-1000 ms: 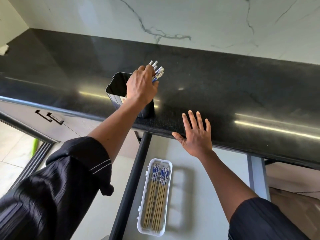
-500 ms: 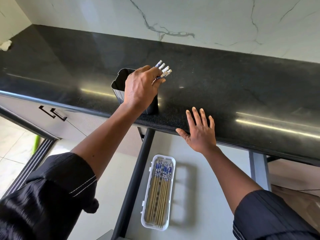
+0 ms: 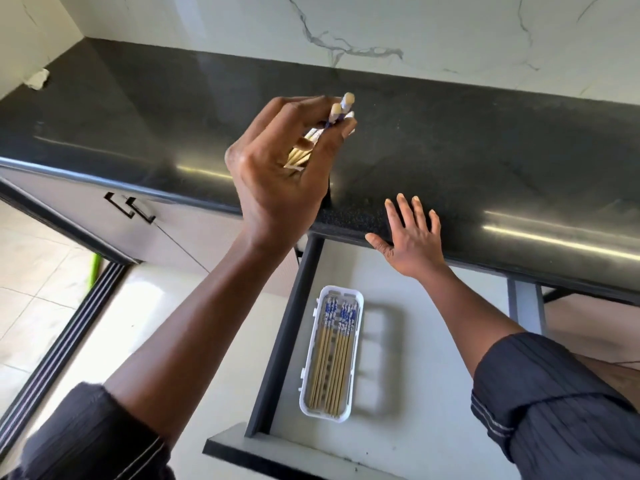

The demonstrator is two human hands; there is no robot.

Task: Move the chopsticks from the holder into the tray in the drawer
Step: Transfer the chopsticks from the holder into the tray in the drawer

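Note:
My left hand is raised above the black counter, shut around a small bundle of chopsticks whose blue-and-white tops poke out past my fingers. The dark holder is almost wholly hidden behind this hand; only a thin dark edge shows. My right hand lies flat with fingers spread on the counter's front edge, holding nothing. Below, in the open drawer, a white tray holds several more chopsticks lying lengthwise.
The black counter runs wall to wall under a marble backsplash. A crumpled white scrap lies at its far left corner. Cabinet doors with black handles sit left of the drawer. Tiled floor shows at lower left.
My left hand has lifted the bundle of chopsticks up out of the holder and toward me. The right hand stays on the counter edge.

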